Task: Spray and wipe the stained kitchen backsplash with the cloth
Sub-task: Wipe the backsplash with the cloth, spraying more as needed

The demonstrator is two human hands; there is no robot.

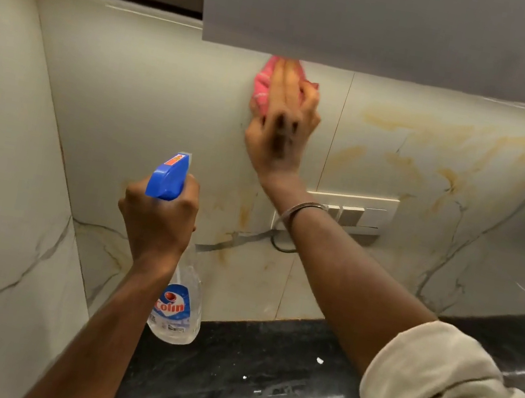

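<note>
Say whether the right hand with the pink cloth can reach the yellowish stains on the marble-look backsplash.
Probably yes: the right hand presses the pink cloth on that backsplash; nothing stands between it and the yellowish stains.

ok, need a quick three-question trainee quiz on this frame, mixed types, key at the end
1. True or false: the left hand holds the spray bottle, blue head up.
2. Where does the right hand press the pink cloth on the backsplash? A) just under the upper cabinet B) low, at its bottom edge C) in its far left corner
3. Fill in: most yellowish stains lie to the ___ of the cloth.
Key: 1 true; 2 A; 3 right.
</note>
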